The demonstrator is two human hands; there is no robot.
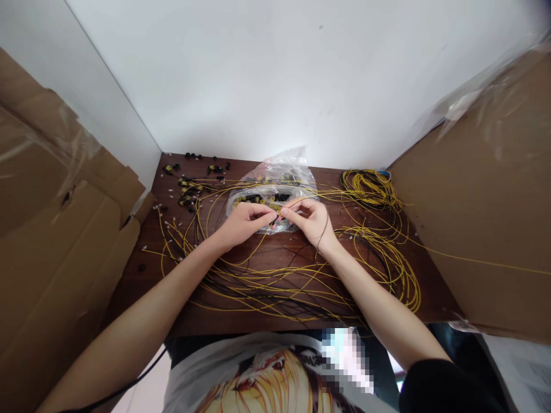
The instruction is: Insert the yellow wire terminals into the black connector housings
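Note:
My left hand (246, 222) and my right hand (313, 222) meet fingertip to fingertip over the middle of the table. Thumb and fingers of the left are pinched round a small black piece (274, 220), mostly hidden by the fingertips. In the right hand's pinch is a thin dark wire (326, 225), which loops over the back of that hand and past the wrist. A yellow wire (260, 247) runs down from between the hands. Just behind them lies a clear plastic bag (297, 162) holding several small black and yellow parts (252, 199).
Long yellow and black wires (275, 279) sprawl across the brown table (241, 322). A coiled bundle (372, 186) sits at the back right. Small black and yellow pieces (189, 184) are scattered at the back left. Cardboard (64, 229) flanks the left side, more cardboard (482, 201) the right.

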